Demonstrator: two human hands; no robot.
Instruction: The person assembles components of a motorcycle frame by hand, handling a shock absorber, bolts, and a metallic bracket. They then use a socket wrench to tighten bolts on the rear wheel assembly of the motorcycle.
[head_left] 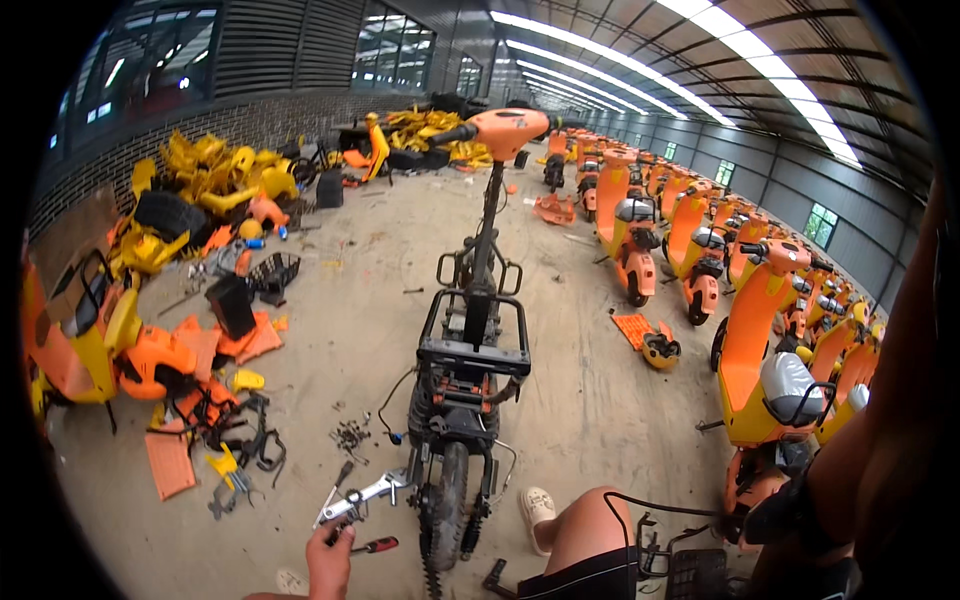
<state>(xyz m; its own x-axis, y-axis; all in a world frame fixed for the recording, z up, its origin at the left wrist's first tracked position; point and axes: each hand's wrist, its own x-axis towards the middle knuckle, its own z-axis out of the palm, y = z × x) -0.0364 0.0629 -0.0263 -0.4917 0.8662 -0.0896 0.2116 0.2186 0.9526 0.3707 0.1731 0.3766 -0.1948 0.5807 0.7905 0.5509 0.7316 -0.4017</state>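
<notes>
My left hand comes in from the lower edge with its fingers closed at the lower end of a silver wrench. The wrench's far end reaches toward the rear wheel of a stripped scooter frame. Beside the wrench is a screwdriver with a dark handle. Another screwdriver, red and black, shows just right of my fingers. My right hand does not show. A large shadowed limb fills the right edge; I cannot tell whose it is.
Loose small hardware lies left of the wheel. Orange and yellow panels and a heap of yellow parts cover the left side. Rows of orange scooters stand at right. A yellow helmet rests on the floor.
</notes>
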